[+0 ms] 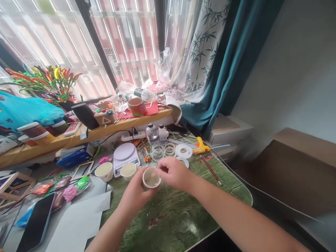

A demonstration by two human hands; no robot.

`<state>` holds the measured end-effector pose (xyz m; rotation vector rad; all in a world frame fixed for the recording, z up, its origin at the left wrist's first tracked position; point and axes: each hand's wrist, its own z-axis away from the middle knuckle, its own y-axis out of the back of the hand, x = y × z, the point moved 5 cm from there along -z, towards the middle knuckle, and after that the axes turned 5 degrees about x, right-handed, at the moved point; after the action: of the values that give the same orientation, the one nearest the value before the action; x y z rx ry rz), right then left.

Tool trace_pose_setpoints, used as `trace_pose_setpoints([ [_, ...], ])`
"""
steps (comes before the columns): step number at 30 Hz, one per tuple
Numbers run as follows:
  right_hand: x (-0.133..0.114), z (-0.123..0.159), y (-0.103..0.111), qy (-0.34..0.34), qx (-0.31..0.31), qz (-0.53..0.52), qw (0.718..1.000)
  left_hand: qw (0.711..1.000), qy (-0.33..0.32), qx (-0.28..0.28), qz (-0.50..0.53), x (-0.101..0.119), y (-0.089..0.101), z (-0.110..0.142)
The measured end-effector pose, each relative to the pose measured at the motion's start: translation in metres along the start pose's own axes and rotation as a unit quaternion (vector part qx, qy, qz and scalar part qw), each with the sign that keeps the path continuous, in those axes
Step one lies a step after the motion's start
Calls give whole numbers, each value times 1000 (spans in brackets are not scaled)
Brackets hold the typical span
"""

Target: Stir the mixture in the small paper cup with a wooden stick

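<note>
A small paper cup (pixel 152 179) with clear, slightly cloudy contents is gripped around its side by my left hand (pixel 135 194), tilted toward me above the green table. At the cup's right rim, my right hand (pixel 176 174) has its fingers curled and pressed together; whatever they hold is hidden or too small to tell. Just behind the cup stands a second paper cup (pixel 128 171), and another paper cup (pixel 104 172) is further left. Beyond them sits a white kitchen scale (pixel 127 157).
Ring moulds (pixel 183 151) and two clear bottles (pixel 156 134) stand behind my hands. A yellow glue gun (pixel 201 146) and a red pencil (pixel 211 169) lie to the right. White paper (pixel 78 220) and a phone (pixel 36 222) lie left. The table's rounded edge (pixel 250 199) is at right.
</note>
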<state>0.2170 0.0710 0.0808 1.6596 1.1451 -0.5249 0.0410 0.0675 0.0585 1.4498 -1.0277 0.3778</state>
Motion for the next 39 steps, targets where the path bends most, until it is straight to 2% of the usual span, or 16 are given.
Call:
trace_pose_setpoints([
  [3,6,7,-3,-21,42,8,999,999,-30,37,-16,-23,-3,2],
  [7,8,17,-12,-13,34,37,999,996,-61,30,-63,-45,-11,7],
  [11,3,21,-21,-29,5,75,997,990,-94,29,-98,-46,-8,12],
  [15,2,19,-29,-78,-47,67,994,991,-90,24,-91,-46,-6,13],
  [18,-1,16,-27,-54,-35,112,992,993,-76,26,-85,-50,-7,12],
  [22,-3,16,-31,-27,-109,148,983,994,-74,29,-77,-52,-6,12],
  [26,-4,9,-28,-8,-102,152,983,995,-74,30,-65,-53,-5,12],
  [28,-2,4,-28,-15,-127,154,980,995,-71,32,-60,-53,-5,12],
  [33,0,-5,-23,-29,-107,151,982,994,-74,43,-61,-52,-3,11],
  [39,3,-5,-23,-69,-114,121,984,996,-72,21,-51,-49,-4,10],
])
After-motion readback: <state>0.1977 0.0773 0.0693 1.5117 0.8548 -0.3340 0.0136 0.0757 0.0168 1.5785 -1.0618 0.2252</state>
